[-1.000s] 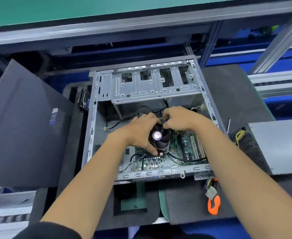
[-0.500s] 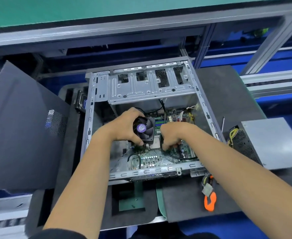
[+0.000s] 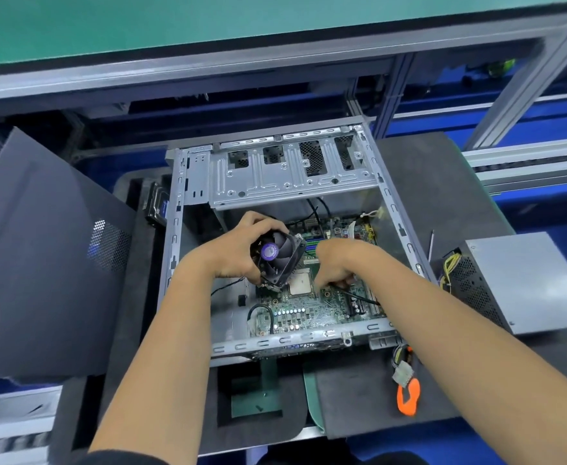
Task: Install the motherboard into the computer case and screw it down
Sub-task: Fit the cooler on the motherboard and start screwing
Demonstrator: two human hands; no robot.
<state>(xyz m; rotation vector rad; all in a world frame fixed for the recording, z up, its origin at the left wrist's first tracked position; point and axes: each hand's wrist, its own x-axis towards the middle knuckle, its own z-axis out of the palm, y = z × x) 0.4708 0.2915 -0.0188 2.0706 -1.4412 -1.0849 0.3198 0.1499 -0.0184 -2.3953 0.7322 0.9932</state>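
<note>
Motherboard [image 3: 312, 313] lies flat in the case [image 3: 174, 229], under both hands. Left hand [image 3: 231, 253] grips the cooler fan [image 3: 277, 260], tilted up off the CPU [image 3: 299, 284] at its 4 o'clock; right hand [image 3: 334, 263] is nearer, its grip curled, contents unclear.

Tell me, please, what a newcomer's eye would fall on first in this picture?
Probably the open grey metal computer case in the middle, with the green motherboard lying inside it. Above the board, the left hand grips a black cooler fan with a purple hub, tilted, beside the bare square processor. A bright orange cable clip lies on the dark mat in front.
</note>
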